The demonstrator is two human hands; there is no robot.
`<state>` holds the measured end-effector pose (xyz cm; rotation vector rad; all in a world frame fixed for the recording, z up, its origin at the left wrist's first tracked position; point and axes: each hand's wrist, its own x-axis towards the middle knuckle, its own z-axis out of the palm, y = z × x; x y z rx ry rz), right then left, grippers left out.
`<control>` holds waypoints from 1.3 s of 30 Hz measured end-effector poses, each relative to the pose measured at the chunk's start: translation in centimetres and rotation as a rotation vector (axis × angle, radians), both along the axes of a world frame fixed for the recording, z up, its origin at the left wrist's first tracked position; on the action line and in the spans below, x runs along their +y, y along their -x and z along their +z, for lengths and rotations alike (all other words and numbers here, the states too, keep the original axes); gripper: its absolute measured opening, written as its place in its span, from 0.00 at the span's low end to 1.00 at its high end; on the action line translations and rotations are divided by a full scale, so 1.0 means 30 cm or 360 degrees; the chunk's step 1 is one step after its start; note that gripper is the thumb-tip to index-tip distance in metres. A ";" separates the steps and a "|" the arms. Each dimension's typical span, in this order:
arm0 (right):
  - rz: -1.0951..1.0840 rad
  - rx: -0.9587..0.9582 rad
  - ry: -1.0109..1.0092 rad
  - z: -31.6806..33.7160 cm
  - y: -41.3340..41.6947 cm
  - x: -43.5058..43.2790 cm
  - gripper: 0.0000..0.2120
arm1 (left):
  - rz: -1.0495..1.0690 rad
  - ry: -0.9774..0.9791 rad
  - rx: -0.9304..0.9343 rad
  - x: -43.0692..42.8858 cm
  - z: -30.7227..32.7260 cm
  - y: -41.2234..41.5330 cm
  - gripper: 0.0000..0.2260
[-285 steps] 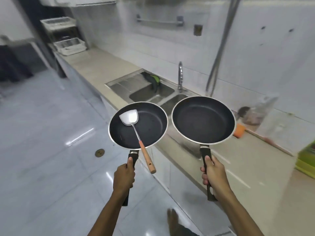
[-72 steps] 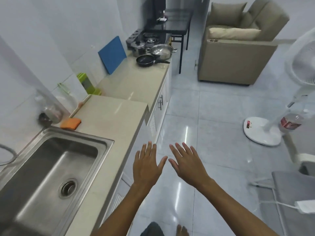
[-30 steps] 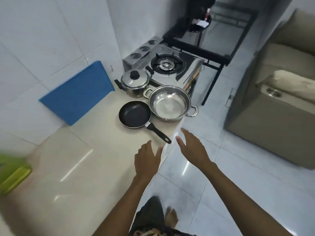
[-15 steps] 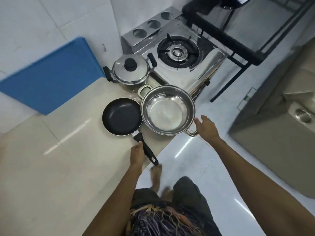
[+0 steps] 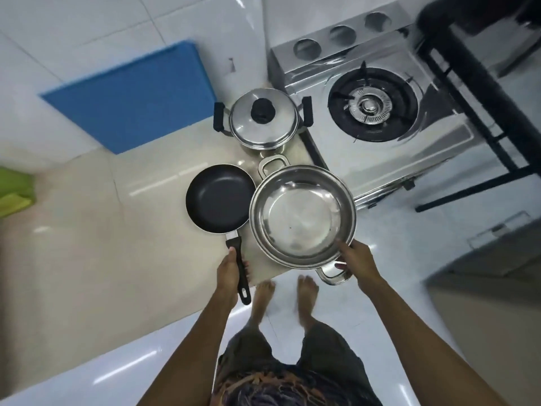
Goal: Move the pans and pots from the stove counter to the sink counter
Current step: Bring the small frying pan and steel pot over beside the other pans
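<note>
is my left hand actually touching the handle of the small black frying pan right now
Touching. The head view shows the left hand wrapped around the black handle of the small frying pan, thumb lying along its top with no gap visible.

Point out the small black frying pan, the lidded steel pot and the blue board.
Small black frying pan (image 5: 218, 197), head view, inner base.
Lidded steel pot (image 5: 270, 128), head view, lid surface.
Blue board (image 5: 131, 95), head view, face centre.

Bright, glossy glare; blurred, warped edges
</note>
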<state>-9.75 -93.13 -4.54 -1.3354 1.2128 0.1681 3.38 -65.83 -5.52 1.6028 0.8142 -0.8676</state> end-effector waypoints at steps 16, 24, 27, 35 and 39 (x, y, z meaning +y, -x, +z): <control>0.0227 -0.0076 0.0037 0.022 0.027 -0.007 0.11 | 0.0223 -0.0546 -0.0541 0.033 0.058 0.095 0.23; 0.0461 -0.0250 0.0245 0.160 -0.010 0.279 0.11 | 0.0473 -0.0616 -0.0639 0.429 0.213 0.162 0.22; 0.0633 -0.0248 0.0374 0.206 -0.075 0.477 0.14 | 0.0551 -0.0684 -0.0707 0.673 0.291 0.218 0.23; 0.1100 -0.0398 0.0591 0.374 -0.229 1.172 0.19 | 0.0743 -0.1085 -0.0779 1.450 0.529 0.487 0.26; 0.1304 -0.0512 0.0505 0.452 -0.315 1.543 0.20 | 0.0963 -0.1201 -0.0764 1.758 0.618 0.615 0.25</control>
